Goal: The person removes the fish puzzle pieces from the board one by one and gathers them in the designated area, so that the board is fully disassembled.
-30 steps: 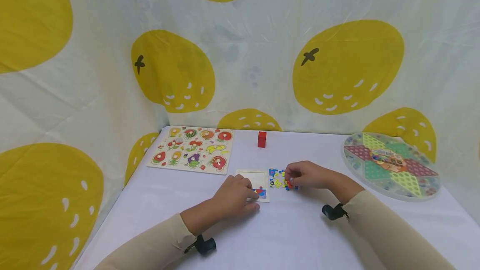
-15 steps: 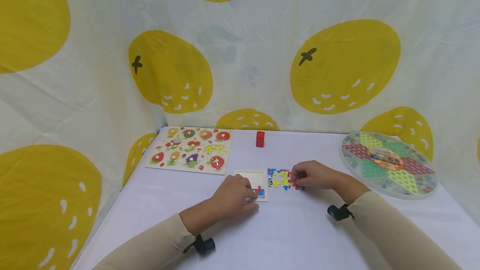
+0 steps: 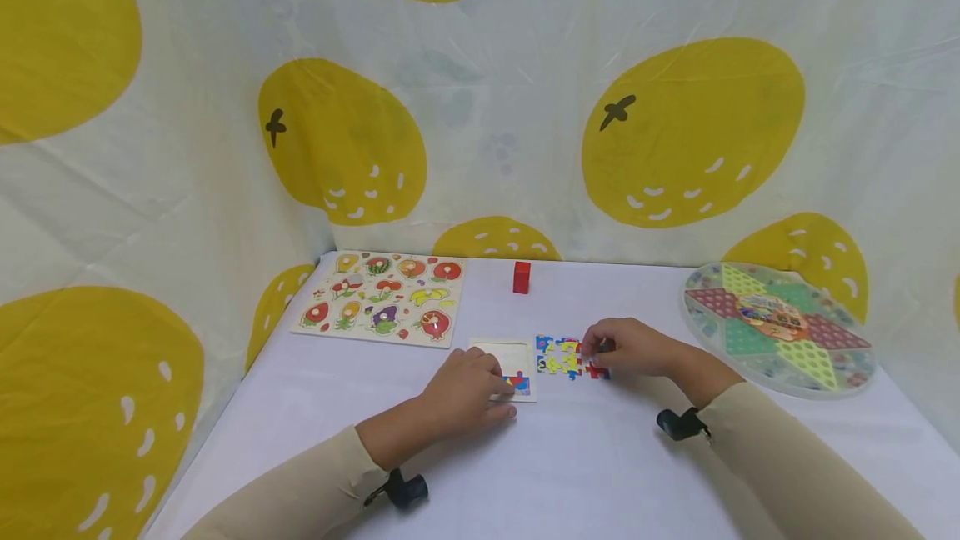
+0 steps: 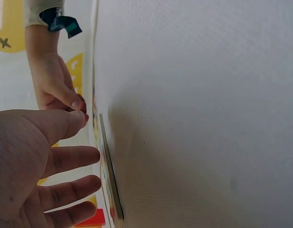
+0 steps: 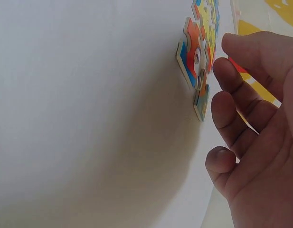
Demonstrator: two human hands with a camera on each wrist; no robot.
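A small wooden puzzle frame (image 3: 501, 342) lies mid-table, with coloured pieces (image 3: 521, 382) along its near side. My left hand (image 3: 461, 390) rests over its near left corner, a fingertip at those pieces; the left wrist view shows the fingers stretched out. To the right of the frame lie several blue, yellow and red jigsaw pieces (image 3: 552, 366). My right hand (image 3: 633, 348) is at their right end, its fingertips close over the red pieces (image 3: 597, 372). In the right wrist view the thumb and loosely bent fingers stand apart, beside a red-and-blue piece (image 5: 193, 52).
A fruit peg puzzle board (image 3: 382, 298) lies at the back left. A red block (image 3: 522, 277) stands near the back edge. A round board with a star pattern (image 3: 780, 327) lies at the right. A curtain printed with yellow fruit (image 3: 510, 107) hangs behind the table.
My right hand has moved a little to the right, and the red pieces now lie farther right, more of them showing beneath its fingers. My left hand has stayed on the frame.
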